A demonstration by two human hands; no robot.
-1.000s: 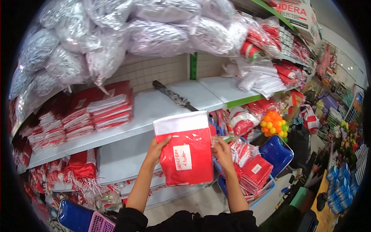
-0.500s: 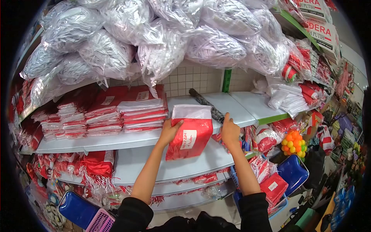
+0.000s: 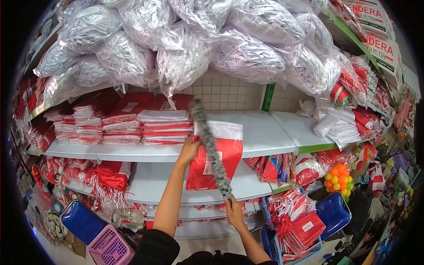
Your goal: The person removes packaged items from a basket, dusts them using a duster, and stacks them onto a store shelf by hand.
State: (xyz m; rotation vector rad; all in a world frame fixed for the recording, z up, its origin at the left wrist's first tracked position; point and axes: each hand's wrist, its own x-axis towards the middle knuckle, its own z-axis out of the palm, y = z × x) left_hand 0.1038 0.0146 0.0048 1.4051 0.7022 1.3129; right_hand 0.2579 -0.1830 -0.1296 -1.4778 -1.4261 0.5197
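My left hand (image 3: 189,151) is closed on the left edge of a plastic-wrapped red-and-white cloth pack (image 3: 232,155), held upright at the shelf's front edge. A handwritten label on the pack is partly covered. In my right hand (image 3: 235,215), lower down, is the handle end of a fluffy grey-and-black duster (image 3: 213,154). The duster slants up and left across the front of the pack, its far tip blurred. Whether it touches the pack I cannot tell. Stacks of folded red-and-white packs (image 3: 165,128) lie on the shelf just left of my left hand.
Bulging clear bags of white strips (image 3: 183,57) overhang the grey shelf (image 3: 260,132). Lower right stands a blue basket (image 3: 268,214) of red-and-white goods. A pink basket (image 3: 110,249) is at lower left. Rolled white packs (image 3: 338,123) lie on the right shelf.
My right hand has moved down and left, bringing the duster from over the shelf on the right to across the pack. My left hand still holds the pack in nearly the same place.
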